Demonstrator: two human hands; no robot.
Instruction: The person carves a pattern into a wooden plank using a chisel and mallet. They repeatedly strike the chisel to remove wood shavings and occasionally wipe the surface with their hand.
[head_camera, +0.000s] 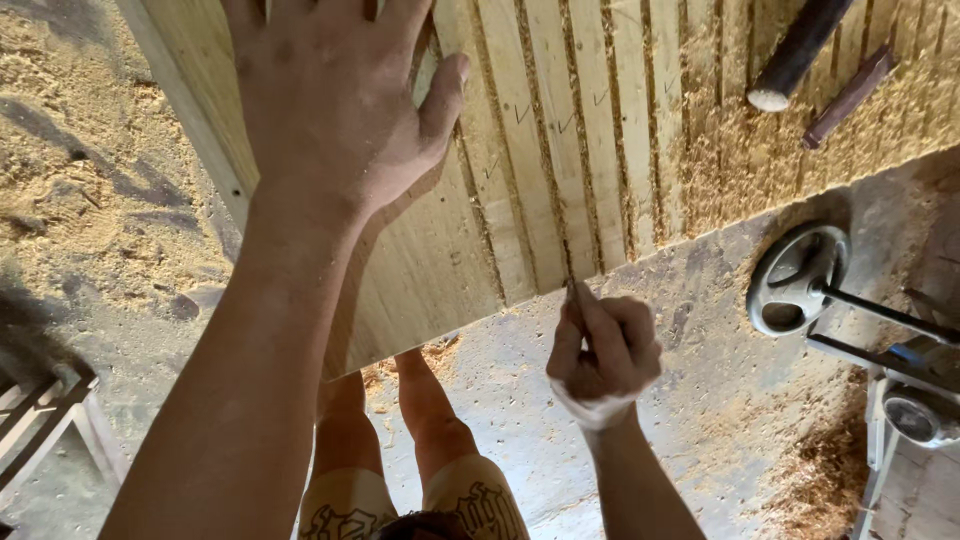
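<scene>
My left hand (335, 105) lies flat with fingers spread on a panel of light wooden strips (560, 150) laid side by side, sawdust filling the gaps between them. My right hand (605, 345) is closed around a small thin tool, maybe a pencil (575, 293), whose tip touches the near edge of the panel at a seam between two strips. A white band wraps my right wrist. My legs show below the panel's edge.
A dark round bar (798, 50) and a thin brown stick (850, 95) lie on the sawdust-covered far part of the panel. A metal handwheel (797, 278) and machine parts stand at the right. Sawdust covers the concrete floor (700, 400). A wooden frame (50, 420) sits lower left.
</scene>
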